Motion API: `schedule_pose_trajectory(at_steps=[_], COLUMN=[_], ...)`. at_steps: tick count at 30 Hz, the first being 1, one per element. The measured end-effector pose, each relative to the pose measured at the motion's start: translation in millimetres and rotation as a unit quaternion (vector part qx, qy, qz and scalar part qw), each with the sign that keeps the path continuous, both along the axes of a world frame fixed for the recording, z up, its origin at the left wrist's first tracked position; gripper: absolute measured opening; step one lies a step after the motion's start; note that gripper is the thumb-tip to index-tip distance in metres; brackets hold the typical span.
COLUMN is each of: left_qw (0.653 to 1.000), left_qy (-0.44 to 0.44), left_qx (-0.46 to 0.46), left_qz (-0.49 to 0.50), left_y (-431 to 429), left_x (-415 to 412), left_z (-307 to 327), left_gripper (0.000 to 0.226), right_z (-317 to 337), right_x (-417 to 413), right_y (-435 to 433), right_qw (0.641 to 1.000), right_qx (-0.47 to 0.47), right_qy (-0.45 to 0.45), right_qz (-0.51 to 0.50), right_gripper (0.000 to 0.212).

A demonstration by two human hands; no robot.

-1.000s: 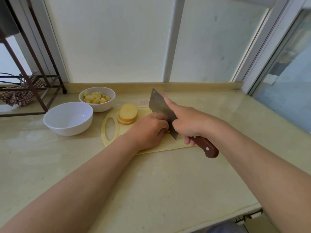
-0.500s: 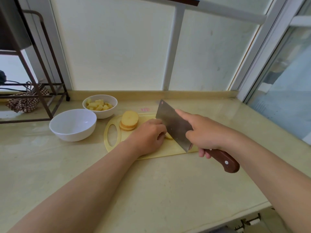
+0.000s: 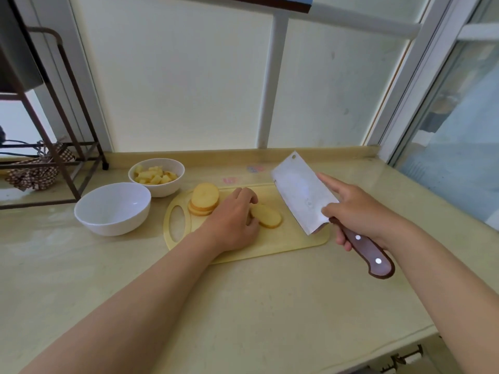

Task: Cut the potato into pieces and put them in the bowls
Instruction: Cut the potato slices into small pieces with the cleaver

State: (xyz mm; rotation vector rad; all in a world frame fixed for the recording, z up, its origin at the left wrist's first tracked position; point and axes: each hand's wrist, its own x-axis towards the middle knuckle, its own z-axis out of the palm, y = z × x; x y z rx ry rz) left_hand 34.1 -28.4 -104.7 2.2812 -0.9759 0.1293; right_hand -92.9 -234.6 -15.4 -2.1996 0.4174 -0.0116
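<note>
A yellow cutting board [image 3: 291,240] lies on the counter. On it, a stack of round potato slices [image 3: 204,198] sits at the far left, and a few slices [image 3: 267,215] lie in the middle. My left hand [image 3: 232,220] rests on the board with curled fingers pinching those middle slices. My right hand [image 3: 356,211] grips the wooden handle of a cleaver [image 3: 302,194], index finger along the blade's spine; the blade is lifted off the board, to the right of the slices. A small white bowl [image 3: 172,188] holds potato cubes; a larger white bowl [image 3: 113,209] is empty.
A dark metal rack [image 3: 58,147] stands at the far left with a checked cloth [image 3: 32,172] under it. A frosted window wall runs behind the counter, and a glass door is at the right. The counter's front edge [image 3: 378,354] runs below my right arm.
My right hand has lifted the cleaver away from the slices and moved it to the right. The slices under my left hand are now uncovered.
</note>
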Motion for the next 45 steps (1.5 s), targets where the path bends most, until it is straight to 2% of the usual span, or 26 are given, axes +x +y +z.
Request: schedule_pose_trajectory(at_steps=[3,7,15,23,27,31,35,45], left_qw=[0.999,0.997,0.999,0.998,0.999,0.999,0.999,0.998], left_qy=[0.022,0.033,0.022,-0.027,-0.011,-0.002,0.013,0.016], left_qx=[0.032,0.063,0.040,0.037,0.028,0.027,0.032,0.046], left_qz=[0.002,-0.008,0.000,0.034,0.040,0.038,0.040,0.041], left_y=[-0.5,-1.9,-2.3,-6.8,-9.3,-11.9,-11.8,-13.0], left_x=[0.8,3.5,6.5,-1.2,-5.0,-8.5,-10.2,-13.5], left_z=[1.2,1.3,0.1,3.2,5.6,9.9,11.0,12.2], left_gripper=[0.049,0.062,0.054,0.045,0.042,0.044,0.057,0.054], right_z=[-14.3,-25.4,-23.2,-7.7,-0.8,5.2,6.9,5.5], right_x=[1.1,6.3,18.7,26.3,36.3,47.3,52.3,56.7], right_y=[-12.0,-17.4,-19.7,-26.2,-31.4,-33.7,-30.8,-24.3], right_qw=[0.998,0.998,0.998,0.989,0.982,0.975,0.971,0.969], right_qx=[0.056,0.057,0.016,-0.038,-0.085,-0.112,-0.126,-0.138], right_qy=[0.002,0.006,0.042,0.098,0.114,0.118,0.115,0.109], right_qz=[-0.022,-0.022,0.047,0.103,0.127,0.149,0.165,0.171], right_gripper=[0.080,0.079,0.082,0.083,0.087,0.088,0.090,0.091])
